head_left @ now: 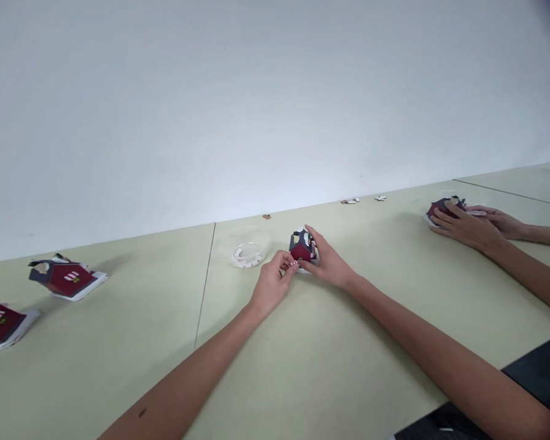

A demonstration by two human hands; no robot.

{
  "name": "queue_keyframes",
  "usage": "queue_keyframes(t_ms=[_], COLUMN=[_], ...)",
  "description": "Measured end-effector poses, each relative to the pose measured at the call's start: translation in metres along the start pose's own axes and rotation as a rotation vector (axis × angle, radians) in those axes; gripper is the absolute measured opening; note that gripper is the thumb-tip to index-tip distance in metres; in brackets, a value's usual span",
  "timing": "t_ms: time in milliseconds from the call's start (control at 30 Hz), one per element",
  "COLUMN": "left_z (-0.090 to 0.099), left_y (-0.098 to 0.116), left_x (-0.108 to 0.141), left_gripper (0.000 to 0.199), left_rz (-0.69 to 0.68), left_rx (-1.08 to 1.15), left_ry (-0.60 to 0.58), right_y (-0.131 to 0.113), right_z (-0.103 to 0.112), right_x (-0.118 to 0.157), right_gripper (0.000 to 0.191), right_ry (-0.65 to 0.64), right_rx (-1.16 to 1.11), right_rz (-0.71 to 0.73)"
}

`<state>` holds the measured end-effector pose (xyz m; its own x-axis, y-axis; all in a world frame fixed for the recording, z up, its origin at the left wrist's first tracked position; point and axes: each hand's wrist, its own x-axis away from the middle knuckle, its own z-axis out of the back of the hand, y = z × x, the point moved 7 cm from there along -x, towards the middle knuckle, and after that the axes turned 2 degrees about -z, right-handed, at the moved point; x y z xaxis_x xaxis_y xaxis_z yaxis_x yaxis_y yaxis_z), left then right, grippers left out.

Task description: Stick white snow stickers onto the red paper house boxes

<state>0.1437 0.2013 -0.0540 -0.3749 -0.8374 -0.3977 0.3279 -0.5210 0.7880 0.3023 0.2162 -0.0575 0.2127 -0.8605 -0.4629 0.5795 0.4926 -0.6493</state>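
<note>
A small house model [300, 249] with dark red walls, a dark roof and a white base stands upright on the pale green table [238, 379]. My right hand [329, 260] grips it from the right, the fingers behind and the thumb at the front. At its lower front left, my left hand [275, 278] pinches a small pink and white piece [294, 263] between thumb and fingertips. Left of the house sits a clear round bowl [249, 250] with white pieces inside.
Two similar red houses [68, 278] stand at the left. Another person's hands [476, 229] hold a similar house [440, 211] at the right. Small loose pieces [349, 201] and a brown bit [266, 216] lie along the wall.
</note>
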Motion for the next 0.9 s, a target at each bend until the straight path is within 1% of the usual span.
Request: queue_keyframes(t_ms=[100, 300, 367, 567, 733, 900], left_z=[0.003, 0.001, 0.002, 0.012, 0.013, 0.014], left_y=[0.004, 0.008, 0.007, 0.007, 0.007, 0.012], left_x=[0.002, 0.005, 0.005, 0.005, 0.005, 0.006], left_gripper=[0.015, 0.015, 0.017, 0.018, 0.015, 0.013], left_rz=[-0.015, 0.006, 0.012, -0.005, -0.025, -0.085], left_rx=[-0.008, 0.073, 0.082, 0.041, 0.026, -0.05], left_ry=[0.009, -0.004, 0.013, 0.115, 0.139, 0.156], right_y=[-0.002, -0.016, -0.018, -0.024, -0.024, -0.024], right_z=[-0.001, -0.001, 0.0, -0.002, -0.003, -0.001], right_x=[0.002, 0.005, 0.005, 0.007, 0.008, 0.008], right_gripper=[0.09, 0.087, 0.086, 0.083, 0.084, 0.082], right_ry=[-0.003, 0.011, 0.011, -0.003, 0.004, 0.015], right_rx=[0.043, 0.144, 0.166, 0.188, 0.207, 0.224], right_rz=[0.013, 0.127, 0.123, 0.126, 0.101, 0.056])
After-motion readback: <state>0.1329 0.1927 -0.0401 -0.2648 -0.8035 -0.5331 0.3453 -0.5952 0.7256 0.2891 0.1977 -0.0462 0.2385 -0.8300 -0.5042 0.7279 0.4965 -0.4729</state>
